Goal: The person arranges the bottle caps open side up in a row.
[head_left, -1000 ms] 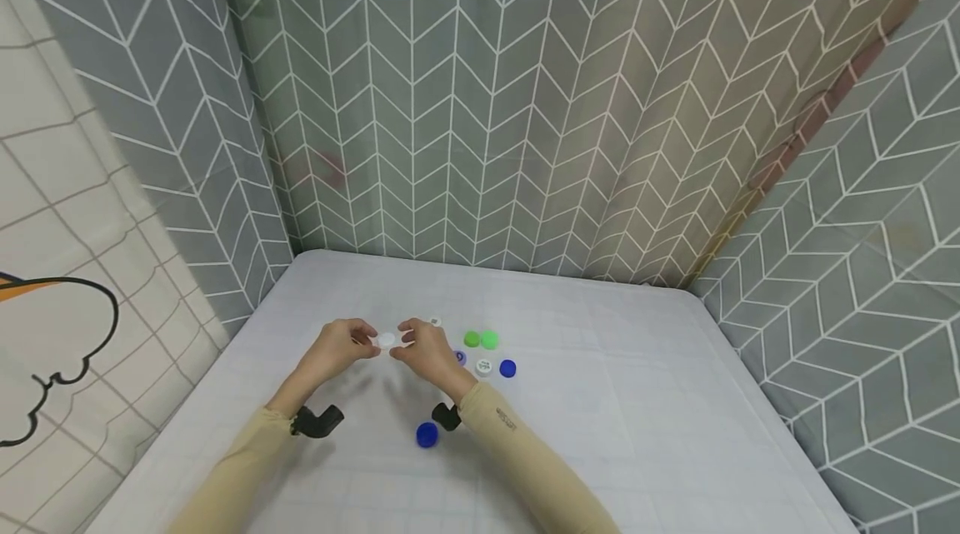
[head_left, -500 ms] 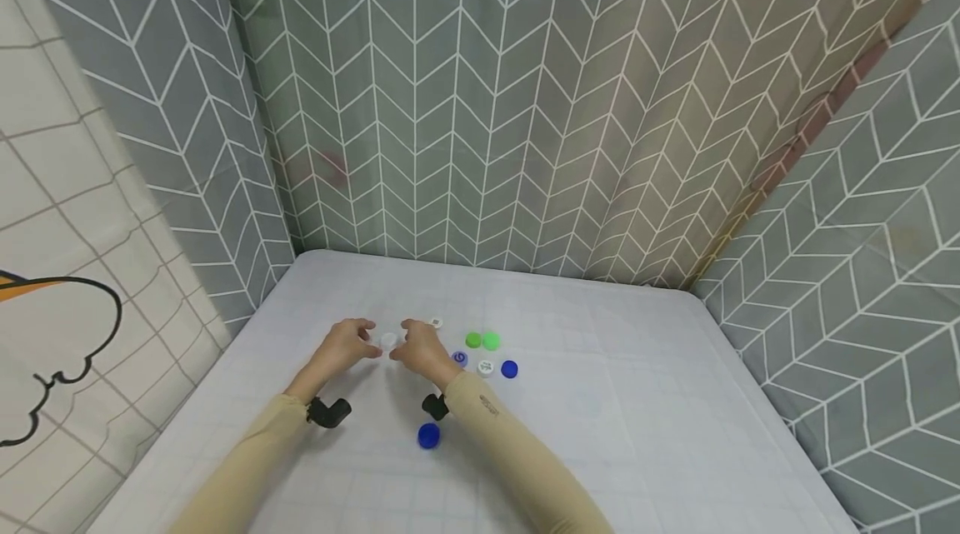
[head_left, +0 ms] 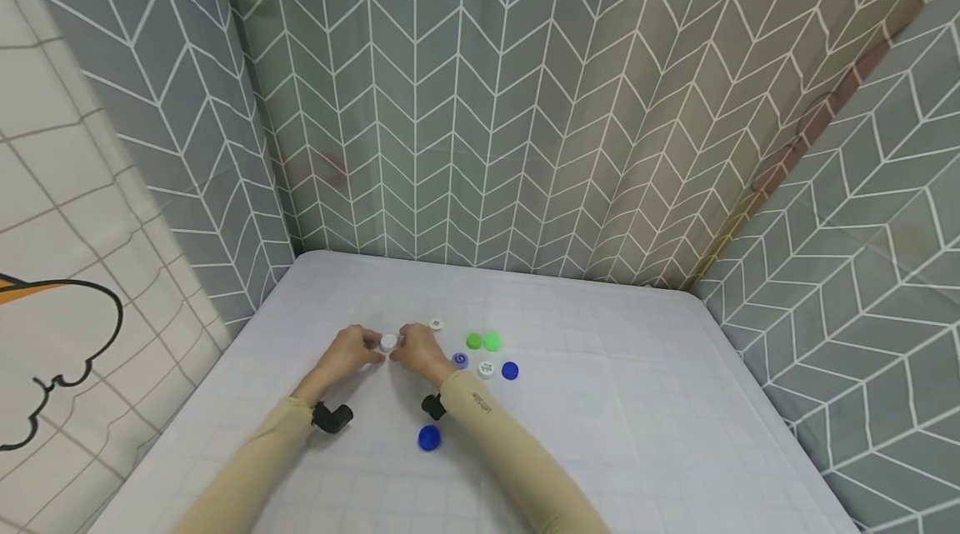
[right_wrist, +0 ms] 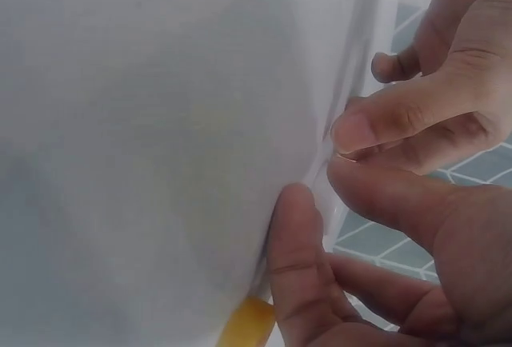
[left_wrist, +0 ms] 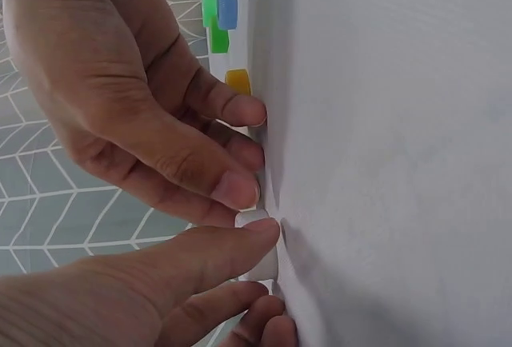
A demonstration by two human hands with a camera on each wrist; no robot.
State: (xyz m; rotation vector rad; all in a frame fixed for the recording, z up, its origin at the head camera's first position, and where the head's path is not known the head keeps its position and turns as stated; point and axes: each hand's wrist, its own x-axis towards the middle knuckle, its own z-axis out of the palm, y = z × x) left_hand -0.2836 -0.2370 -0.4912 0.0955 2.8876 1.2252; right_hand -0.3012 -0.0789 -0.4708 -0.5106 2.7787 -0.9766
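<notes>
A small white bottle cap (head_left: 388,342) sits between both hands, close over the white-covered table. My left hand (head_left: 350,353) holds its left side, the thumb lying across the front of the cap in the left wrist view, where part of the white cap wall (left_wrist: 262,267) shows. From the other side my right hand (head_left: 420,351) grips the cap, thumb and index finger bent toward it. In the right wrist view the thumb tips come together and hide nearly all of the cap. A yellow cap (right_wrist: 246,323) shows below the right hand's fingers there.
To the right lie two green caps (head_left: 482,341), a purple cap with a swirl (head_left: 460,360), a printed white cap (head_left: 486,369) and a blue cap (head_left: 510,370). Another white cap (head_left: 437,323) lies behind; a larger blue cap (head_left: 429,437) is in front. Patterned curtains (head_left: 480,101) enclose the table.
The white cap has come down toward the table and now shows more of its side. The left hand's fingers, spread wider half a second ago, have closed in around it.
</notes>
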